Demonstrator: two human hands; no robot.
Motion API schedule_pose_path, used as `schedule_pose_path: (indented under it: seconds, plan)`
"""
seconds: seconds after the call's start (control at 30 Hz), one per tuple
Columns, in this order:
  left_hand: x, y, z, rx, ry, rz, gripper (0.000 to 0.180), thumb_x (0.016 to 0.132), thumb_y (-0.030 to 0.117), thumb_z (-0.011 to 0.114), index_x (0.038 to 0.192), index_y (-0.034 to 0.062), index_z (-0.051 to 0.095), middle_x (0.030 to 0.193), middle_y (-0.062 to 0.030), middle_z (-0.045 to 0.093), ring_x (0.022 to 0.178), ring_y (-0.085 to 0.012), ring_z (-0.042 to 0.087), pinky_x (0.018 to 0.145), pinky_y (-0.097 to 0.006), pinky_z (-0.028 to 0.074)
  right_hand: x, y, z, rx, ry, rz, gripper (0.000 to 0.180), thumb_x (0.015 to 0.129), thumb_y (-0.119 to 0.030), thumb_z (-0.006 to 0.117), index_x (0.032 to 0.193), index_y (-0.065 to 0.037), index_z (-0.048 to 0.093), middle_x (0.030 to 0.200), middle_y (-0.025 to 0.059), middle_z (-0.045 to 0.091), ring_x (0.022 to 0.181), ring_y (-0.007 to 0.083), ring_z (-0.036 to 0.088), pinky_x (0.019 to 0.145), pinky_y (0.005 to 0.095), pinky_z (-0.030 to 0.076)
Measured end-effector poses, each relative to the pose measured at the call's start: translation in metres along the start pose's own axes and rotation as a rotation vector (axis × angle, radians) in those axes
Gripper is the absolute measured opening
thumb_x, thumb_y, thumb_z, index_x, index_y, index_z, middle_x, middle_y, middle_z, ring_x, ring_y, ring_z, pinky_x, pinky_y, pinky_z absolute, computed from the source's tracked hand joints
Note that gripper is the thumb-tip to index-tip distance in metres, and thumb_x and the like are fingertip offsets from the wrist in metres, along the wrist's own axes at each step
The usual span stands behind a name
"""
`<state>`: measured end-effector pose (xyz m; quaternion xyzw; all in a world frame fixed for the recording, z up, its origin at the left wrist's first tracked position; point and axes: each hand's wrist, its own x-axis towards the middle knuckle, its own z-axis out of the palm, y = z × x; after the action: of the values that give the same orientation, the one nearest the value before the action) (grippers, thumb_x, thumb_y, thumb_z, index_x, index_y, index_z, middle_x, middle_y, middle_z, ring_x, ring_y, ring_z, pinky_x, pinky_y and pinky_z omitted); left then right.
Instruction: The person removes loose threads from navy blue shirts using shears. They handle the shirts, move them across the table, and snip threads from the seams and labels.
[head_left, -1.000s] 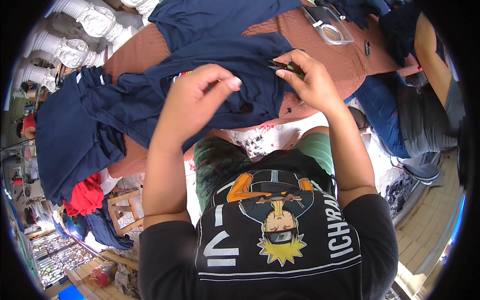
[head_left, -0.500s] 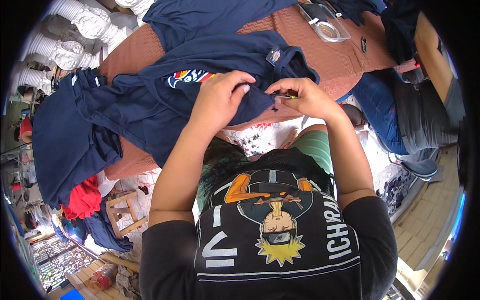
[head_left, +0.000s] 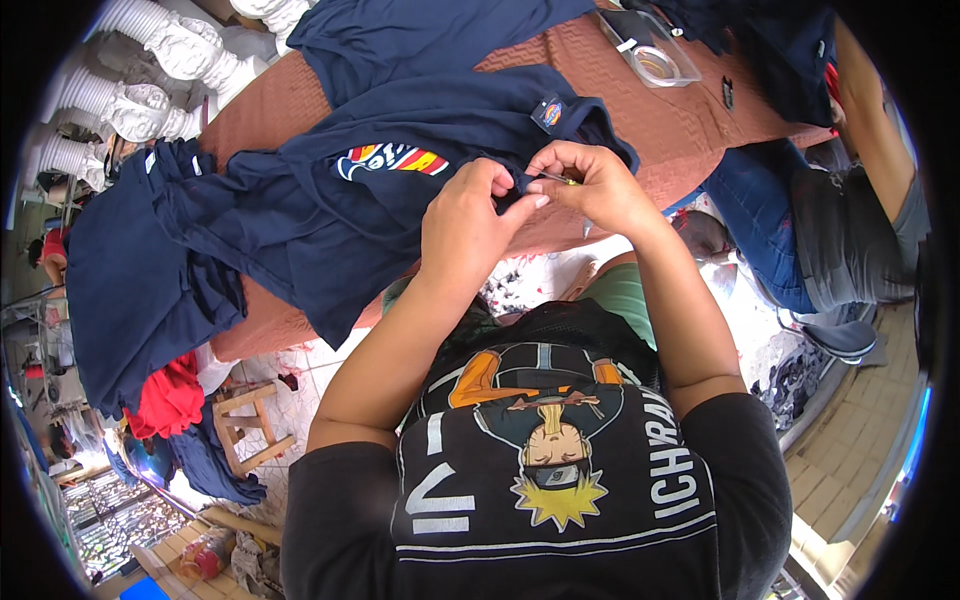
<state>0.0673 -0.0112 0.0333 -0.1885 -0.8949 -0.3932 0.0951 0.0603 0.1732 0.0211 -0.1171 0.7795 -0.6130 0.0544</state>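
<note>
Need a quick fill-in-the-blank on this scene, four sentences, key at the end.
1. The left hand and right hand work close together at a dark ____ garment.
2. The small tool is in the person's ____ hand.
3. The clear plastic box holds a ____ of tape.
4. The bright cloth left of the wooden frame is ____.

Missing words: blue; right; roll; red.
</note>
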Motion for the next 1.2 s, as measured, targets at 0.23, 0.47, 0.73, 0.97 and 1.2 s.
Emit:
schedule_pose_path:
  seconds: [0.23, 0.47, 0.73, 0.97, 1.2]
  plan:
    - [0.001, -0.01, -0.014, -0.198, -0.122, -0.072, 0.014, 0.085, 0.012, 0.07, 0.094, 0.0013, 0.07, 0.076, -0.0066, 0.069, 0.068, -0.0053, 0.061, 0.061, -0.023, 0.048, -0.005, -0.005, -0.007, -0.077, 0.059, 0.005, 0.016, 0.082, -0.006, 0.071, 0.097, -0.003, 0.067, 0.075, -0.0022, 0.062, 0.069, 0.0047, 0.053, 0.065, 0.0217, 0.044]
    - [0.012, -0.008, -0.04, -0.482, -0.111, -0.17, 0.011, 0.092, 0.006, 0.062, 0.096, -0.003, 0.066, 0.095, -0.0041, 0.069, 0.082, -0.0055, 0.061, 0.075, -0.021, 0.049, -0.005, -0.004, -0.008, -0.09, 0.048, 0.043, 0.015, 0.082, -0.006, 0.072, 0.096, -0.004, 0.067, 0.072, -0.0039, 0.059, 0.064, 0.0039, 0.048, 0.06, 0.0216, 0.041]
    - [0.013, -0.009, -0.049, -0.36, -0.081, 0.16, 0.015, 0.082, 0.011, 0.072, 0.082, -0.0024, 0.067, 0.089, -0.0072, 0.065, 0.077, -0.0117, 0.06, 0.072, -0.026, 0.048, -0.006, -0.006, -0.008, -0.111, 0.041, 0.026, 0.015, 0.082, -0.007, 0.072, 0.096, -0.004, 0.068, 0.072, -0.004, 0.06, 0.064, 0.0039, 0.049, 0.06, 0.0215, 0.042]
    - [0.002, -0.018, -0.009, -0.003, -0.011, 0.203, 0.015, 0.078, 0.012, 0.075, 0.088, 0.0026, 0.07, 0.098, -0.0049, 0.063, 0.08, -0.0168, 0.063, 0.07, -0.027, 0.049, -0.004, -0.012, -0.004, -0.104, 0.027, 0.022, 0.016, 0.082, -0.006, 0.072, 0.097, -0.005, 0.068, 0.071, -0.0033, 0.059, 0.065, 0.0039, 0.049, 0.061, 0.0216, 0.042]
    - [0.022, -0.016, -0.019, -0.349, -0.179, 0.034, 0.01, 0.088, 0.005, 0.064, 0.097, 0.0003, 0.065, 0.098, -0.0053, 0.069, 0.081, -0.0102, 0.064, 0.075, -0.024, 0.05, -0.005, -0.003, -0.009, -0.076, -0.001, 0.004, 0.017, 0.082, -0.005, 0.071, 0.099, -0.004, 0.067, 0.072, -0.0035, 0.058, 0.066, 0.0044, 0.049, 0.063, 0.021, 0.042]
